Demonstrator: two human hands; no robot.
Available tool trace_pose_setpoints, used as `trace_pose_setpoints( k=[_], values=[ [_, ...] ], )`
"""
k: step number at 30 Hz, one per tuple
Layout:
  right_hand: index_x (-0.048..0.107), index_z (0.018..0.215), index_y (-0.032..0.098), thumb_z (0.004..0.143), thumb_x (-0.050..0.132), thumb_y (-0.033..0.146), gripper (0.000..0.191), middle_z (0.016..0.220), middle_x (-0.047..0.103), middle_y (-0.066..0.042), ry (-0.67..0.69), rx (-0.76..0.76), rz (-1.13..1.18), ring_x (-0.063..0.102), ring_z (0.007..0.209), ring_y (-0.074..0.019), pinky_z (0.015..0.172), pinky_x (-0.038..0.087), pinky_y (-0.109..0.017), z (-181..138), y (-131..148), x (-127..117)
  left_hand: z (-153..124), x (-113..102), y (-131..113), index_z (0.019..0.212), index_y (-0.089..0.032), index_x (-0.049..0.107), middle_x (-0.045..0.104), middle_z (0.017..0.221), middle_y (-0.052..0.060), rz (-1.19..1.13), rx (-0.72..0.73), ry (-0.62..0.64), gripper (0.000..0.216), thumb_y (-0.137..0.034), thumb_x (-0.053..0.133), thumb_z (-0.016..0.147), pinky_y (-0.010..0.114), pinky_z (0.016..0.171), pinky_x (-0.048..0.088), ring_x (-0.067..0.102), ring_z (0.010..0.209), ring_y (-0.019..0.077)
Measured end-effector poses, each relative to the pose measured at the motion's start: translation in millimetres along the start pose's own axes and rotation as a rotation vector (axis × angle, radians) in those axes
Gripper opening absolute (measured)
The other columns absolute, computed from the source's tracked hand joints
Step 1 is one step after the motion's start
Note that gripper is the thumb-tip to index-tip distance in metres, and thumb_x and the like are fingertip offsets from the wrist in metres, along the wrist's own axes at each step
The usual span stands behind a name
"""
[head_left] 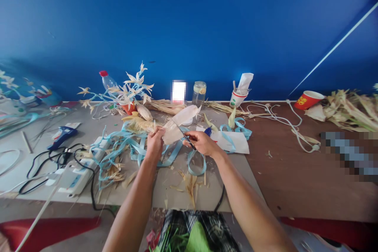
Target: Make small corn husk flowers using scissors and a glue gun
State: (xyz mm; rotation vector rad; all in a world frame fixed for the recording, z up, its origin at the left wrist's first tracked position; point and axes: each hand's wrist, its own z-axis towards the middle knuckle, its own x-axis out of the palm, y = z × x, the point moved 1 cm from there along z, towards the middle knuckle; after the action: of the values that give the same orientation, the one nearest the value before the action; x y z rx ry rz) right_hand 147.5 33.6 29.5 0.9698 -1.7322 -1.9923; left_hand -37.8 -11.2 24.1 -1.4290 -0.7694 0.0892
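Observation:
Above the middle of the table my left hand (155, 141) pinches the lower left end of a pale, broad corn husk (184, 117). My right hand (201, 141) is closed round the handles of a pair of scissors (189, 140). Their blades reach up and left across the husk. Light blue ribbon (174, 155) lies in loops under both hands. Just right of my right hand, a white sheet (236, 141) carries some ribbon and a small dark blue object (208, 131).
Left are a power strip (79, 173), black cords and a blue glue gun (63, 136). Husk flowers (132, 82) stand behind, near a clear jar (199, 92) and a white cup (238, 97). A red cup (308, 99) and a husk pile (351, 112) sit right.

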Motion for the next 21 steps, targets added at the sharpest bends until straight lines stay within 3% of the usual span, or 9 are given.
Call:
trace_pose_setpoints(
  k=[12,21],
  values=[
    [0.071,0.086,0.015,0.069,0.07,0.044,0.034,0.059,0.055,0.002,-0.065,-0.053,0.016,0.049,0.061,-0.0124,0.057,0.041,-0.021,2.3,-4.3,1.6,-1.5,1.5,-2.2,0.056,-0.016,0.051,0.043,0.046,-0.007,-0.009,0.001,-0.003,0.019,-0.024,0.068,0.056,0.018,0.042,0.032,0.04,0.039,0.0056],
    [0.07,0.092,0.014,0.071,0.066,0.044,0.037,0.067,0.063,-0.001,-0.062,-0.009,0.013,0.053,0.06,-0.0129,0.056,0.042,-0.023,5.6,-7.9,1.7,-4.5,4.1,-4.1,0.056,-0.017,0.05,0.046,0.047,-0.006,-0.022,-0.014,0.002,0.02,-0.024,0.069,0.056,0.019,0.043,0.036,0.044,0.04,0.0065]
  ],
)
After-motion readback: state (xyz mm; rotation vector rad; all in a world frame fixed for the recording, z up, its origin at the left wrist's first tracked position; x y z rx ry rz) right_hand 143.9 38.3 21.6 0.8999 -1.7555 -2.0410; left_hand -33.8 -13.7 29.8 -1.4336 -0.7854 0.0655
